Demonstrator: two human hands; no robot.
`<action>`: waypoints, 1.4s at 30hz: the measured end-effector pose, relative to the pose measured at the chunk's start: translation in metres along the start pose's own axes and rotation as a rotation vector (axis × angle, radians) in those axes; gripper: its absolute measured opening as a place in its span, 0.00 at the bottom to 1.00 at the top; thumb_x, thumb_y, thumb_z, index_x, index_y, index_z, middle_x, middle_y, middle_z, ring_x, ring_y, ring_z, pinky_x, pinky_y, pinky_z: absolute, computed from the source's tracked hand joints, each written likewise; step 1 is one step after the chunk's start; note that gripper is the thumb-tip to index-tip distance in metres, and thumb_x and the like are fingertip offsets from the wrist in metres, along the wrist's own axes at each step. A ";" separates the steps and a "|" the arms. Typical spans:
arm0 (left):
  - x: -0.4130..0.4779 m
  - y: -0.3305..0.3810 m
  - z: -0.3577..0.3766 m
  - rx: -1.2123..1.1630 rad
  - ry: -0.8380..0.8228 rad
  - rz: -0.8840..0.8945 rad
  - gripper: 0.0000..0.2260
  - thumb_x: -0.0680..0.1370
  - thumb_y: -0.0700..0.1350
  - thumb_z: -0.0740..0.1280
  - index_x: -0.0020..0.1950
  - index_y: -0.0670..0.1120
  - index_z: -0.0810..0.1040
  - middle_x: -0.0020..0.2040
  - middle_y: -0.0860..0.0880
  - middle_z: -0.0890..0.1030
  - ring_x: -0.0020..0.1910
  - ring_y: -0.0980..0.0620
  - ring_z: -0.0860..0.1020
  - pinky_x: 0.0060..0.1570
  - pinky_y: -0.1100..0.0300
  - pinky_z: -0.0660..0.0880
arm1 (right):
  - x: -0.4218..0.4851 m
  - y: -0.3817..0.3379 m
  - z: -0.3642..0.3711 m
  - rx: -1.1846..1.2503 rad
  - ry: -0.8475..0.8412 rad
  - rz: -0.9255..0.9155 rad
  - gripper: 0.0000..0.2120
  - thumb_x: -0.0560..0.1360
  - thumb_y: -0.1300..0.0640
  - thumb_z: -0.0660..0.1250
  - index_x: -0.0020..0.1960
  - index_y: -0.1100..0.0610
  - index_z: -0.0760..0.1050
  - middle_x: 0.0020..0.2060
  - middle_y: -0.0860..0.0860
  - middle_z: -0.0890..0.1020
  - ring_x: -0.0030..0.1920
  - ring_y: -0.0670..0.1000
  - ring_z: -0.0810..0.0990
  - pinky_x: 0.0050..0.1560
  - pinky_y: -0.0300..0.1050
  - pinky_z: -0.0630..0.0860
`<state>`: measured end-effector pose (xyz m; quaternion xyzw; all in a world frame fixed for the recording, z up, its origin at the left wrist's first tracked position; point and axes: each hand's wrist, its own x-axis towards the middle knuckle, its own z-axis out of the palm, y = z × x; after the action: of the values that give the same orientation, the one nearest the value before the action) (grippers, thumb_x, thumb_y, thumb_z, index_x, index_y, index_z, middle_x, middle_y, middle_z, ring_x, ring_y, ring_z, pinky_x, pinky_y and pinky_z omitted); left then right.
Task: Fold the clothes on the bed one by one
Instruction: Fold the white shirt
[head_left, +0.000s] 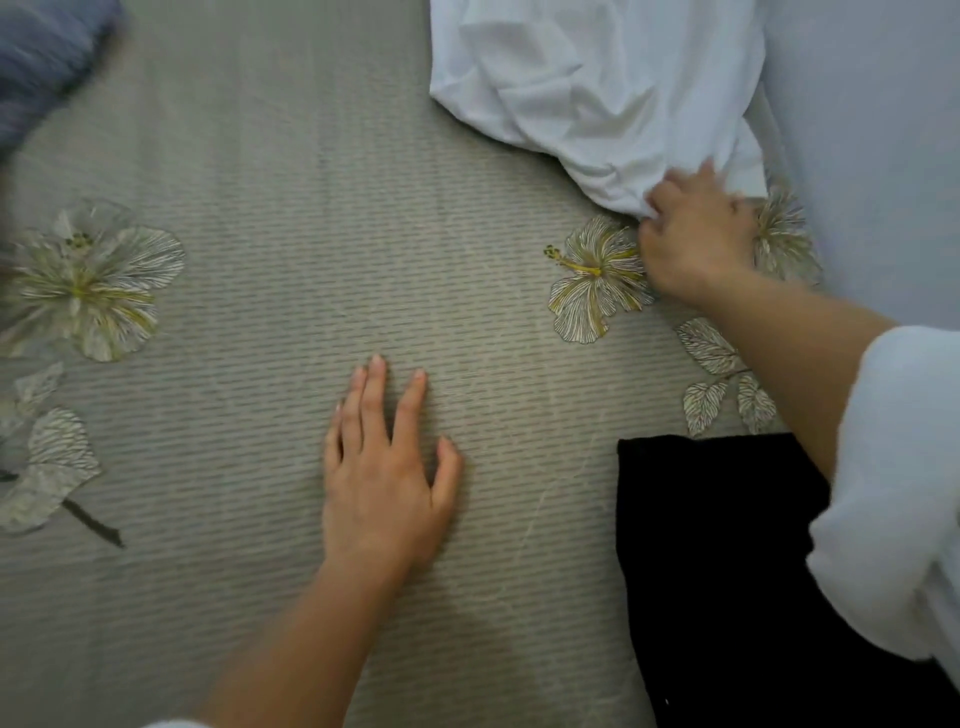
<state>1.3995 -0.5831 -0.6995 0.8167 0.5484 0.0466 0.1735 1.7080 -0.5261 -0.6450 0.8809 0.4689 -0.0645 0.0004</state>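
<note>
A crumpled white garment (592, 83) lies at the top right of the bed. My right hand (693, 239) is closed on its lower edge, fingers bunching the cloth. My left hand (387, 467) rests flat on the bedsheet (291, 218) in the middle, fingers spread and holding nothing. A black garment (727, 571), laid flat with straight edges, sits at the lower right, partly under my right forearm and white sleeve.
The grey-green sheet has printed flowers at the left (88, 280) and next to my right hand (592, 280). A blurred blue-grey cloth (47, 52) shows at the top left corner. A pale wall (872, 156) borders the bed on the right.
</note>
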 end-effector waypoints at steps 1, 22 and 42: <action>0.000 0.000 0.000 -0.004 -0.003 -0.002 0.28 0.75 0.57 0.52 0.74 0.50 0.63 0.77 0.44 0.57 0.76 0.47 0.52 0.72 0.49 0.52 | -0.005 -0.009 0.002 0.101 0.003 -0.004 0.12 0.78 0.56 0.55 0.57 0.60 0.72 0.59 0.62 0.73 0.62 0.62 0.70 0.59 0.54 0.66; -0.092 -0.100 -0.081 -1.416 -0.188 -0.634 0.17 0.78 0.54 0.63 0.64 0.49 0.73 0.53 0.49 0.82 0.48 0.51 0.82 0.47 0.55 0.77 | -0.305 -0.147 0.055 0.871 -0.516 -0.037 0.20 0.75 0.56 0.59 0.67 0.48 0.73 0.51 0.49 0.81 0.52 0.53 0.78 0.50 0.42 0.71; -0.369 -0.199 -0.292 -1.901 -0.289 -0.979 0.21 0.78 0.52 0.58 0.65 0.42 0.76 0.56 0.40 0.82 0.55 0.41 0.80 0.59 0.47 0.72 | -0.596 -0.219 -0.114 0.793 -1.264 0.098 0.37 0.62 0.27 0.67 0.56 0.55 0.81 0.52 0.50 0.84 0.53 0.47 0.82 0.57 0.40 0.76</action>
<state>1.0011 -0.7840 -0.4512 0.0373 0.5288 0.2821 0.7996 1.2114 -0.8885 -0.4512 0.6299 0.2810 -0.7227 -0.0450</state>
